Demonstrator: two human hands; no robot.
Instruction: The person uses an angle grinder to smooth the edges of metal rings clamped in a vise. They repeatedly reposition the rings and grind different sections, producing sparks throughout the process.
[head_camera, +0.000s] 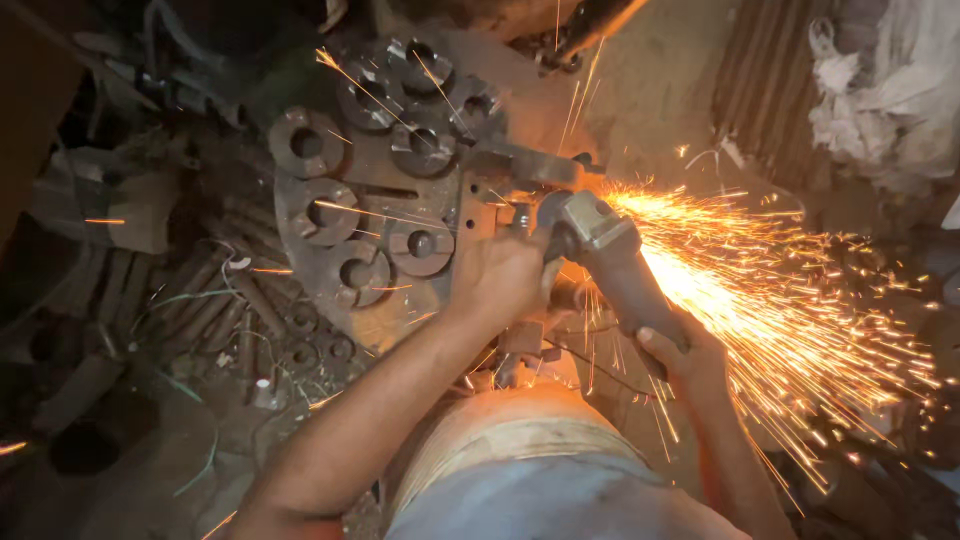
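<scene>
Angle grinder (600, 250) held in both hands at the scene's middle, its head pressed against a steel piece (525, 165) at the right edge of a round, rusty steel plate (300, 215). Left hand (505, 275) closed around the grinder's front, near the gear head; right hand (685, 355) wrapped around the dark rear body, nearer the person. Thick fan of orange sparks (780, 290) thrown to the right and near, a few stray ones flying far and left over the plate. Thick slotted metal rings (360, 270) bolted or resting on the plate's face, several more (420, 95) at its far side. Dark metal scrap and bars (190, 310) heaped on the left. To do this grinding well, probably best: firm two-handed grip, light steady pressure, disc at a shallow angle, sparks directed away from body and from the pale crumpled sacking (885, 85) at the far right, cable kept behind. No packages, labels or signs readable anywhere; only that whitish cloth or bag, shapeless and unprinted as far as visible.
</scene>
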